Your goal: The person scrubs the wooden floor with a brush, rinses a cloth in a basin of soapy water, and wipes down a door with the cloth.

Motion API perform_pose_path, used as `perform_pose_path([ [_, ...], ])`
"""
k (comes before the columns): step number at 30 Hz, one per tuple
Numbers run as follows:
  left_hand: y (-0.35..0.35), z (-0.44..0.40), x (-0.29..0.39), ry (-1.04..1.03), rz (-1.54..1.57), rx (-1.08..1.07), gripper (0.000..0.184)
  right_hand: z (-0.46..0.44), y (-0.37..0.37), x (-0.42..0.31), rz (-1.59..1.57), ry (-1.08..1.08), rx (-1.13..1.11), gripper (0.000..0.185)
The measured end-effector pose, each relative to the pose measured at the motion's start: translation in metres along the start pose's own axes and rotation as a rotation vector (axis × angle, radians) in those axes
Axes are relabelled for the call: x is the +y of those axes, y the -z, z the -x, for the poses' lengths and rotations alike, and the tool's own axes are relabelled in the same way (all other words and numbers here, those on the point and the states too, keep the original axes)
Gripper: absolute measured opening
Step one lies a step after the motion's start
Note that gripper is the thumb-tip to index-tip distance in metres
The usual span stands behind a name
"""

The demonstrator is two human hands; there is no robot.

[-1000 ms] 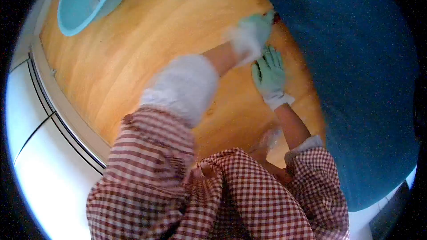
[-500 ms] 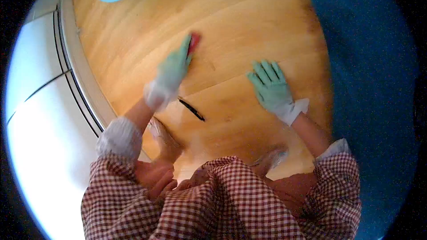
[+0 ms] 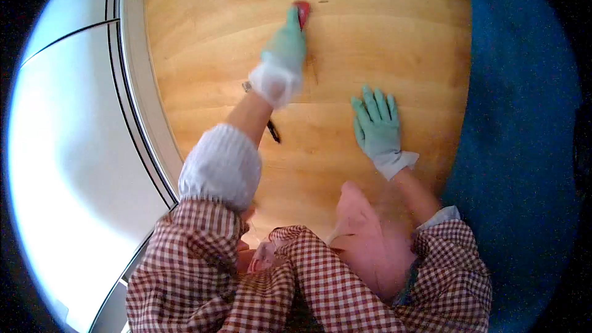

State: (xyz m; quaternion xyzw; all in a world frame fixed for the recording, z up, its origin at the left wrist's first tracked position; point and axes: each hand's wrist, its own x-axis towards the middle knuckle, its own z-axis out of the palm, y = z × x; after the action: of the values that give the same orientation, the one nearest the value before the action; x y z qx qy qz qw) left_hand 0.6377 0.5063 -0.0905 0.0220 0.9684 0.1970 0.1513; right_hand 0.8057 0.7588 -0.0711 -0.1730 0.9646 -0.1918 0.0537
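Observation:
My left hand (image 3: 287, 46), in a green and white glove, is stretched forward and closed round a small red object (image 3: 301, 13) against the wooden floor (image 3: 216, 37). What the red object is, I cannot make out. To the right, my right hand (image 3: 377, 126), gloved the same way, lies flat on the boards with its fingers spread. A thin black pen-like item (image 3: 273, 131) rests on the floor beside my left forearm. Near the left glove's cuff is a small pale item (image 3: 246, 86), partly hidden by the wrist.
White panels (image 3: 74, 117) with dark seams and a raised edge strip (image 3: 145, 74) border the floor on the left. A dark blue surface (image 3: 518, 98) runs along the right side. Pink cloth (image 3: 370, 234) shows below, between my arms.
My left hand has swept from the right side to the left, then forward, with the red object. My right hand stays spread on the floor. The blue basin has left the view.

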Motion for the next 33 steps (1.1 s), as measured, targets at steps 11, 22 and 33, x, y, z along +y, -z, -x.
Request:
perform_pose_path([
  [11, -0.024, 0.210, 0.055, 0.162, -0.110, -0.347, 0.065, 0.015, 0.022, 0.030, -0.006, -0.005, 0.013, 0.044],
  [22, 0.064, 0.079, -0.190, 0.166, -0.277, 0.125, 0.060, 0.006, 0.036, 0.051, 0.112, 0.024, 0.077, 0.043],
  [33, -0.055, 0.186, 0.054, -0.075, -0.084, -0.125, 0.049, 0.023, -0.006, 0.047, 0.233, -0.231, 0.306, 0.049],
])
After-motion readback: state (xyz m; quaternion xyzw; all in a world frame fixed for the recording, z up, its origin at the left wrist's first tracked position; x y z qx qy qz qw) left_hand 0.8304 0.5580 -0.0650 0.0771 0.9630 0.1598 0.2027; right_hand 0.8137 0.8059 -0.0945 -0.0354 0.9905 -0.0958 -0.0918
